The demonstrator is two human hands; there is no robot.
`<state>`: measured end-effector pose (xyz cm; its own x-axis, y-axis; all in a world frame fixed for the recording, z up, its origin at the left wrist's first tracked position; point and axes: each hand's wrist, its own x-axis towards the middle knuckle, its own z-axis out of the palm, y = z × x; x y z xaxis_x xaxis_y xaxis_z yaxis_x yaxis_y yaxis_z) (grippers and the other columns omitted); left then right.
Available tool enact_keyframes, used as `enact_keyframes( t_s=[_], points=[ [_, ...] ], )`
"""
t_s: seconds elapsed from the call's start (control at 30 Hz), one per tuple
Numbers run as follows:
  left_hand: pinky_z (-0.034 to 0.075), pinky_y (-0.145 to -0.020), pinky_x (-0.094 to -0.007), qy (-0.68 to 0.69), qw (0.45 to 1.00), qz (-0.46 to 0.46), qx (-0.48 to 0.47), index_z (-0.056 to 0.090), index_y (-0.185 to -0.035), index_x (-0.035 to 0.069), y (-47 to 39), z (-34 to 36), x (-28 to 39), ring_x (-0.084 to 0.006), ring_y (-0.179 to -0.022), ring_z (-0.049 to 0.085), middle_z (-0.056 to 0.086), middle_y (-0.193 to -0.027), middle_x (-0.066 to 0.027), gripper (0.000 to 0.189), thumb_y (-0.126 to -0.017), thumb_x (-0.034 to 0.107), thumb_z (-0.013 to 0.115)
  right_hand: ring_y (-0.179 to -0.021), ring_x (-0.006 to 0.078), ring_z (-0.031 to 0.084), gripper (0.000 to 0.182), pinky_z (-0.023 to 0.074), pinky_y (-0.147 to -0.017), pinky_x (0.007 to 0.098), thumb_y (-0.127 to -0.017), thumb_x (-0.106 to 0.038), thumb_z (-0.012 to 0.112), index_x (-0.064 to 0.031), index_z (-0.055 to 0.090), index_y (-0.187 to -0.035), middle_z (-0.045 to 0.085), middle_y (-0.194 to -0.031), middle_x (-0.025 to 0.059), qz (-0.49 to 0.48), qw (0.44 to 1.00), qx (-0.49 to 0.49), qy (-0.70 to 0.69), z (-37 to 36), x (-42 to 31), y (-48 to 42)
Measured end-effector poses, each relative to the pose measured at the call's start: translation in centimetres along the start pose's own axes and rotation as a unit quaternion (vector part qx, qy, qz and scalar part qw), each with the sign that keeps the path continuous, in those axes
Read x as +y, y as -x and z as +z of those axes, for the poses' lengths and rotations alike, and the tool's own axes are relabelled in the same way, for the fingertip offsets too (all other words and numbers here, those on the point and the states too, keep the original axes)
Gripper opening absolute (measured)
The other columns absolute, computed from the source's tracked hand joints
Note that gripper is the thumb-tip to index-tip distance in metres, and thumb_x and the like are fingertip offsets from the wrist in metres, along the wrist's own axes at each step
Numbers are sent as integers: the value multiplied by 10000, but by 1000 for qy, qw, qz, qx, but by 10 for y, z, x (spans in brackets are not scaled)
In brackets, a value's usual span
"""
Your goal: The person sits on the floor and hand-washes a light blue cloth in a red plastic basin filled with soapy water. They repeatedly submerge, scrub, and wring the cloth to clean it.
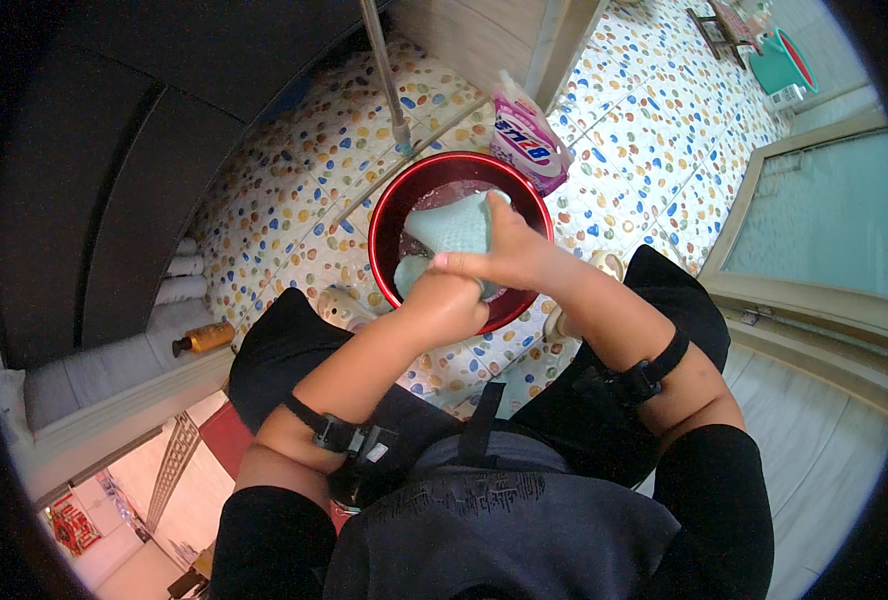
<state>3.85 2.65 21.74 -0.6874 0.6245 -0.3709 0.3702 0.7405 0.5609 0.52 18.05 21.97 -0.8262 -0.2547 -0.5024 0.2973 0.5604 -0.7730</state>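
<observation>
A pale green textured cloth is stretched between my two hands over a red metallic basin on the floor. My left hand is closed around the cloth's lower part near the basin's front rim. My right hand grips the upper part, its thumb pointing towards my left hand. Part of the cloth hangs down inside the basin, where water with some foam shows behind it. A purple plastic detergent bag bearing writing stands just behind the basin, on its right.
A metal pole stands behind the basin. An amber pump bottle lies at the left. A glass-paned door is at the right. A teal bucket, a white bottle and a small stool are at the upper right.
</observation>
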Motion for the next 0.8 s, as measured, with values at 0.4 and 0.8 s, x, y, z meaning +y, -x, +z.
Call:
enact_keyframes(
  t_s=[0.4, 0.8],
  points=[
    [469, -815, -438, -53, 987, 121, 86, 623, -934, 45, 20, -4, -18, -349, -898, 588, 621, -922, -173, 269, -697, 168, 652, -1223, 331, 440, 1138, 406, -971, 373, -671, -496, 778, 119, 157, -1400, 355, -1334, 324, 91, 962, -50, -254, 12, 11, 15],
    [453, -736, -403, -190, 914, 259, 249, 514, -578, 60, 15, -32, -26, -282, -746, 541, 526, -724, -64, 140, -582, 115, 643, -1174, 300, 478, 857, 452, -922, 501, -782, -328, 719, 34, 220, -1379, 425, -1283, 193, 73, 926, -148, -341, 10, 3, 25]
  ],
)
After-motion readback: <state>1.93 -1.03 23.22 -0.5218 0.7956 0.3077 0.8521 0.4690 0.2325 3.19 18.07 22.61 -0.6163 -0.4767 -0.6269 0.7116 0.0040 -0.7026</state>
